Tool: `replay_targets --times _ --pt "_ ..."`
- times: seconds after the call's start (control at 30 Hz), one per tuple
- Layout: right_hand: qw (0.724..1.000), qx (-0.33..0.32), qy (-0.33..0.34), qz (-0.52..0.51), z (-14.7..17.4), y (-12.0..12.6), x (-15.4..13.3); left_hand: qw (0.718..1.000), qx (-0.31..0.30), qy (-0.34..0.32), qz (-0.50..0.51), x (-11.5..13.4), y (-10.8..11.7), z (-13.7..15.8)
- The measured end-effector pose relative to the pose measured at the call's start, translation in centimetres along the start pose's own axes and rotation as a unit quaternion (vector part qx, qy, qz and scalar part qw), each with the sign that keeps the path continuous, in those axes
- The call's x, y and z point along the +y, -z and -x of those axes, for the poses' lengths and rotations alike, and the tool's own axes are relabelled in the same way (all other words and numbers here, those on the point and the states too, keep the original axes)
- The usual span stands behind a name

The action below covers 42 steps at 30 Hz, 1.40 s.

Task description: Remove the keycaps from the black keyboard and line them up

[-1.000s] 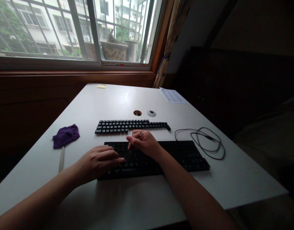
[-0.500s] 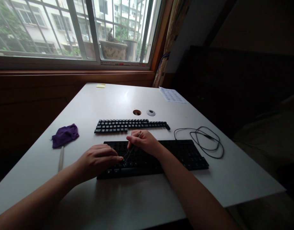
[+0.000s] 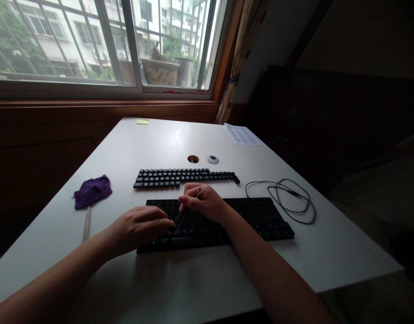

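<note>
A black keyboard (image 3: 254, 218) lies across the near part of the white table, many of its upper keys off. Over its left half, my right hand (image 3: 202, 199) is closed on a thin wire keycap puller (image 3: 182, 218), whose looped end shows by the fingers. The wire tips point down and left. At those tips my left hand (image 3: 142, 225) pinches a small dark piece that looks like a keycap (image 3: 172, 225), mostly hidden by the fingertips. Beyond the keyboard, loose black keycaps (image 3: 156, 178) stand in rows.
Left lies a purple cloth (image 3: 92, 191) over a pale stick (image 3: 87, 222). A coiled black cable (image 3: 299, 209) is at the right. Farther back are a round table hole (image 3: 193, 159), a grey ring cover (image 3: 213, 159), a printed sheet (image 3: 242, 134) and a yellow note (image 3: 142, 121).
The wire puller has shifted slightly in my right hand, its loop moving a little right and down. My left hand stays at its tips, almost unmoved.
</note>
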State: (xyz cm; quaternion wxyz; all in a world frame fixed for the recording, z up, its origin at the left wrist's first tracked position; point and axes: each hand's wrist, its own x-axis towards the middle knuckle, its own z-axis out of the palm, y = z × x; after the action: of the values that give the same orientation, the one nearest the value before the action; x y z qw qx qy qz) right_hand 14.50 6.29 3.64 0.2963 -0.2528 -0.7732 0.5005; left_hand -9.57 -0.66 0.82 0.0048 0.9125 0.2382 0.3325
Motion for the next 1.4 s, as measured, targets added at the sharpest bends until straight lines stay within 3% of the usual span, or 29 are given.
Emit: replay_targets --times 0.33,0.5,0.7,0.9,1.07,1.23,1.4 --pt "0.997 -0.023 0.040 0.064 0.1 -0.1 -0.6 0.998 -0.048 -0.027 -0.032 -0.2 0.1 0.2" --pt "0.999 -0.022 -0.008 -0.023 0.1 0.0 -0.5 0.997 -0.065 -0.014 -0.041 -0.3 0.2 0.6" --pt "0.991 -0.011 -0.039 -0.126 -0.1 -0.2 0.2 0.999 -0.015 -0.014 -0.047 0.0 0.5 0.5" --pt "0.993 -0.027 -0.033 -0.111 0.0 -0.6 -0.1 0.998 -0.050 -0.010 -0.039 -0.1 0.3 0.4" --pt "0.997 -0.032 -0.026 -0.066 0.3 -1.0 -0.5 0.994 -0.063 -0.048 -0.077 0.1 0.5 0.2" --pt "0.995 0.020 -0.045 -0.082 0.0 -1.4 -0.6 0.992 -0.045 -0.062 -0.100 0.3 1.3 -0.4" --pt "0.981 0.092 -0.134 -0.103 -0.6 -1.6 0.2 0.987 0.005 -0.070 -0.143 -0.2 1.9 0.3"
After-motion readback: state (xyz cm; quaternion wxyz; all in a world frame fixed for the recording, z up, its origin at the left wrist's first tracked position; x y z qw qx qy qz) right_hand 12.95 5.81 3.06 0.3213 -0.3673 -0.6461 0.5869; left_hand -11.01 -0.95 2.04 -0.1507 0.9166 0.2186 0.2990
